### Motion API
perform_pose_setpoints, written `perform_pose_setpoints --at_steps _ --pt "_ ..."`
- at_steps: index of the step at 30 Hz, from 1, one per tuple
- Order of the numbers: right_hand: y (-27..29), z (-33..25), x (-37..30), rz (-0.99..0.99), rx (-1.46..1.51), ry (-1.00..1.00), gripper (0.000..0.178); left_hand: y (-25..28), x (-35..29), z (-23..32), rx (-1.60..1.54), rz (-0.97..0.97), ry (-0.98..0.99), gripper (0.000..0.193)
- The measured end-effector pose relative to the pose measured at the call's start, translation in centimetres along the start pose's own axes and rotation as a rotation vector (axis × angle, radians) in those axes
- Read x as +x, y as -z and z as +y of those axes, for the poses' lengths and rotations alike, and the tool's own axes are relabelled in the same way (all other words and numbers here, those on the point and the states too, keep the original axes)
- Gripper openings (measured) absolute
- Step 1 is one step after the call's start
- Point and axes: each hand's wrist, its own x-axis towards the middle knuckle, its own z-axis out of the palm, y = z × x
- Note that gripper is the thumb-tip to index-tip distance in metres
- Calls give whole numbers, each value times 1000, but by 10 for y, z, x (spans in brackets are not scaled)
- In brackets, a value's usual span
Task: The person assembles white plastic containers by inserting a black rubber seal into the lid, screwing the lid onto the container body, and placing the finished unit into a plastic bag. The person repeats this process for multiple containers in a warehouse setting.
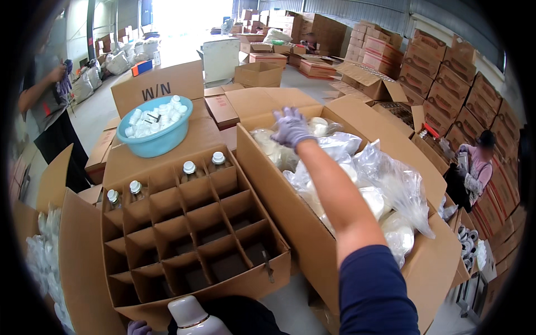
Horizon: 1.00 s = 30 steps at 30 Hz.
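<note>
One gloved right hand [292,129], spread over crinkled plastic [389,177] — left hand [138,328] near smooth bottle [191,314], grip unclear

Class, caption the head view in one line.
A gloved right hand reaches over bagged items in a carton beside a divided box holding four capped bottles.

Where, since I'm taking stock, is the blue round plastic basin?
In the head view's upper left, the blue basin sits on brown cardboard, beyond the divided cardboard carton.
</note>
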Motion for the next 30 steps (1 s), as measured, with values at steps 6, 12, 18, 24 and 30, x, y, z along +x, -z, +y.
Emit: perform_pose_setpoints --at_steps 6,12,18,24,30 --pt "-54 16 40 3 -155 -23 35 14 -4 -16 59 80 -110 14" --pt "144 -129 -17 264 577 705 20 44 1 -11 -120 148 19 27" --pt "233 -253 -115 155 988 828 17 -28 151 117 -333 225 -520 131" --pt "229 -233 -173 354 1607 374 62 0 176 95 -957 330 -129 66" --pt "150 -275 -303 383 613 791 42 52 152 62 -1394 51 -13 58"
